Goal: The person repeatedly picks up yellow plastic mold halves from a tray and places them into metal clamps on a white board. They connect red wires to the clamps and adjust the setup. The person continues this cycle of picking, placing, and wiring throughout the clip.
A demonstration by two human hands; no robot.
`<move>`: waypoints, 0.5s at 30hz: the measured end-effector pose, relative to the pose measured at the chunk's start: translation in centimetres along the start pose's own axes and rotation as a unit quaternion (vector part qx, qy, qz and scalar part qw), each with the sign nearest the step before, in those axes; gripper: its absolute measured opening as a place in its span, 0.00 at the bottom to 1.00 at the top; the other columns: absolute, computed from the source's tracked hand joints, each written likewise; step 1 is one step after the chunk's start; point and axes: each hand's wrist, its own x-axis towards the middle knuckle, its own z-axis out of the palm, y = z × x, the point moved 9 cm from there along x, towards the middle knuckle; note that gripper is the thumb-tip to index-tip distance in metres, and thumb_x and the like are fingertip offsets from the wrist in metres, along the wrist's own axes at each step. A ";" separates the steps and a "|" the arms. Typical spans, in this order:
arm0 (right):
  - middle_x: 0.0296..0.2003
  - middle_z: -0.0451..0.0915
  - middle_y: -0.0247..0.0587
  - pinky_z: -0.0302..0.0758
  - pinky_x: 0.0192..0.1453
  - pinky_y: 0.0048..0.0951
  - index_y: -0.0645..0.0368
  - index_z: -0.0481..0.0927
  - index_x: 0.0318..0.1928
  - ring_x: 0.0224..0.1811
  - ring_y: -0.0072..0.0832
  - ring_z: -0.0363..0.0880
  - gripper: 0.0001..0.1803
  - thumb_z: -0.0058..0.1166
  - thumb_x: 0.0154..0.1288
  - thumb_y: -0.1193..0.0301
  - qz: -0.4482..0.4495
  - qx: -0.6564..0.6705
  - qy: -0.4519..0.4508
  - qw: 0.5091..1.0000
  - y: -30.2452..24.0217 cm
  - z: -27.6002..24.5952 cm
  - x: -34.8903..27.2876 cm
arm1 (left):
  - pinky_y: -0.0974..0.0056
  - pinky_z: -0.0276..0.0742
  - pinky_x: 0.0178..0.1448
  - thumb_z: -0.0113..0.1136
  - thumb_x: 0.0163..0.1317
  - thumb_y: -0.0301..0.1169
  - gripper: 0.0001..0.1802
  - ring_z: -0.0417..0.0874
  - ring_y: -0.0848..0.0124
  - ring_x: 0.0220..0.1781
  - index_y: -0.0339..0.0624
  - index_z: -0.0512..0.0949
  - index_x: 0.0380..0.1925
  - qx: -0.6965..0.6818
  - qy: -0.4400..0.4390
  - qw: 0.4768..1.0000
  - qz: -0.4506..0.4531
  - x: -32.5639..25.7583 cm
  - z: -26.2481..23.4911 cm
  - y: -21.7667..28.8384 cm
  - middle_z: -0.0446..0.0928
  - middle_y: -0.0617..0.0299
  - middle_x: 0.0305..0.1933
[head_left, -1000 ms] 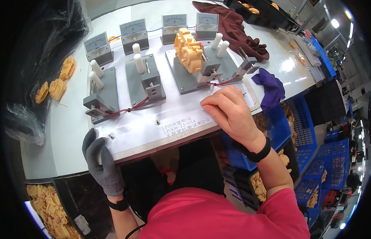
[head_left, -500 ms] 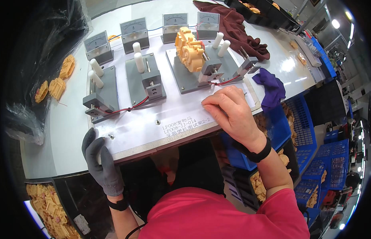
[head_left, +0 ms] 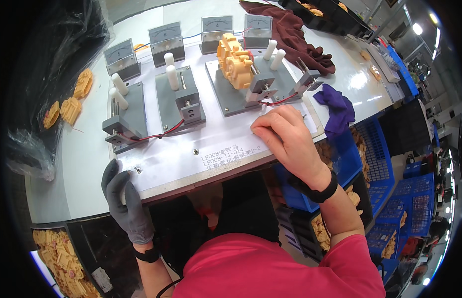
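Observation:
My left hand (head_left: 125,206), in a grey glove, lies at the near left corner of the test board (head_left: 226,134), fingers stretched and apart beside a small toggle switch (head_left: 137,170). My bare right hand (head_left: 289,144) rests over the board's right front, thumb and fingers closed together; anything between them is hidden. Just beyond it, a yellow plastic gearbox (head_left: 236,64) stands upright on a grey fixture (head_left: 226,94) with a clamp block and red and black wires. Another toggle switch (head_left: 195,151) sits between my hands. Neither hand touches the gearbox.
Several dial meters (head_left: 166,37) line the board's back, behind fixtures with white posts (head_left: 172,77). Loose yellow parts (head_left: 71,110) lie left. A brown cloth (head_left: 303,42) and purple cloth (head_left: 336,107) lie right. Blue baskets (head_left: 380,159) and a bin of yellow parts (head_left: 59,258) stand below.
Almost nothing differs. The board and its fixtures appear shifted very slightly left in view; both hands keep their places and the gearbox stays on its fixture.

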 end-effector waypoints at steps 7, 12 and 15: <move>0.32 0.75 0.36 0.67 0.50 0.36 0.56 0.80 0.36 0.41 0.37 0.74 0.04 0.61 0.63 0.71 0.009 -0.005 0.006 1.000 0.0 -0.1 0.1 | 0.56 0.58 0.75 0.50 0.64 0.23 0.12 0.68 0.58 0.70 0.35 0.79 0.45 -0.001 -0.003 1.000 0.001 0.1 0.0 0.1 0.71 0.49 0.65; 0.32 0.75 0.36 0.67 0.49 0.36 0.56 0.81 0.36 0.41 0.37 0.74 0.04 0.61 0.63 0.71 0.001 -0.009 0.011 1.000 -0.1 -0.1 0.1 | 0.56 0.58 0.75 0.50 0.64 0.24 0.12 0.68 0.58 0.70 0.35 0.79 0.45 0.001 -0.006 1.000 0.003 0.1 0.0 0.0 0.71 0.49 0.65; 0.32 0.75 0.36 0.67 0.49 0.36 0.55 0.81 0.36 0.41 0.37 0.75 0.04 0.62 0.63 0.72 0.000 -0.009 0.015 1.000 -0.2 -0.1 0.1 | 0.56 0.58 0.74 0.50 0.64 0.24 0.12 0.68 0.58 0.70 0.35 0.79 0.45 0.002 -0.004 1.000 0.004 0.0 0.0 0.0 0.71 0.49 0.65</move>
